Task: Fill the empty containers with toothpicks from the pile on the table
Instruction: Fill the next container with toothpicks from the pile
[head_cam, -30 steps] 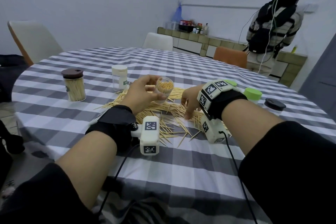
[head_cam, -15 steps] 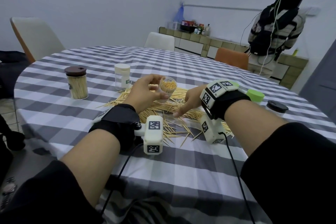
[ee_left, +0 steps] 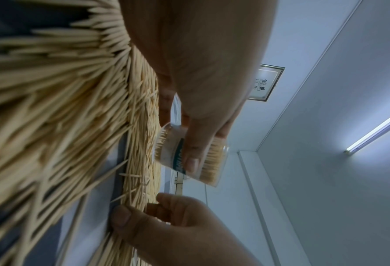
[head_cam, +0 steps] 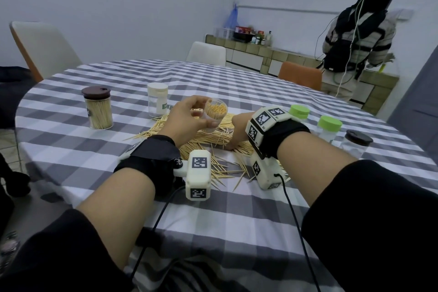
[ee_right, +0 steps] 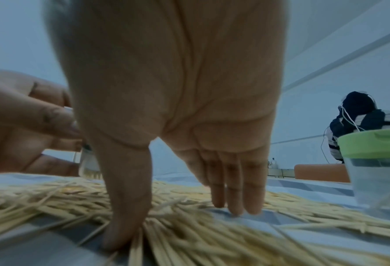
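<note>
At the bottom of the head view two bare forearms reach up the frame from black sleeves, each with a black wrist strap and a white camera block with printed markers. They lie over a grey-and-white checked table (head_cam: 225,225).

Just beyond the wrists, at the centre of the frame, the toothpick pile (head_cam: 208,140) is spread on the cloth, with loose sticks scattered toward the lower edge. The right hand (head_cam: 238,128) is down on the pile's right part: the right wrist view shows the thumb (ee_right: 123,216) and the fingertips (ee_right: 235,203) set apart on the toothpicks, fingers straight, spread moderately and gripping nothing.

The left hand (head_cam: 187,118) is raised just above the pile's far side and holds a small clear cup (head_cam: 214,114), tilted with its mouth toward the camera and partly filled with toothpicks. In the left wrist view the thumb lies across the cup's side (ee_left: 189,156) and the fingers wrap behind it.

Further up, left of centre, a jar (head_cam: 157,99) with a white lid stands just behind the pile. At mid left a jar with a brown lid (head_cam: 97,108) stands apart, packed with toothpicks. At mid right stand two clear jars with green lids (head_cam: 329,127) and one with a dark lid (head_cam: 356,143); all three look empty.

Past the table's far edge are a white chair at upper left, a white and an orange chair near the centre, then a tiled counter. At upper right a person (head_cam: 358,38) in a striped top stands facing that counter.
</note>
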